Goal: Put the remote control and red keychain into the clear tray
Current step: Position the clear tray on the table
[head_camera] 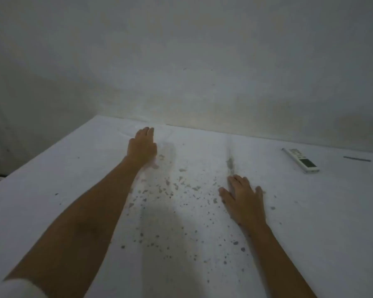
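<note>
Across a white surface [78, 190] speckled with grey flecks and smears, a person's two bare arms stretch forward under dim light. Behind it rises a plain, blotchy pale wall [181, 61], meeting the far edge of the surface. The left hand [142, 147] reaches far forward, its grip loosely curled with fingers bent down near the far edge; whether it touches anything there cannot be told, though faint clear outlines by its fingertips may belong to a transparent tray, too dim to confirm. The right hand [243, 198] lies flat, palm down, its grip released and fingers spread on the flecked cloth. Well to the right of that hand and farther away, a white remote control [300, 160] lies face up at an angle, its small screen and rows of buttons visible; any lettering on it is too blurred to read. Beyond the remote, farther right, a thin dark strip [357, 159] rests on the surface. A white sleeve [15, 287] shows at the left arm's near end.
</note>
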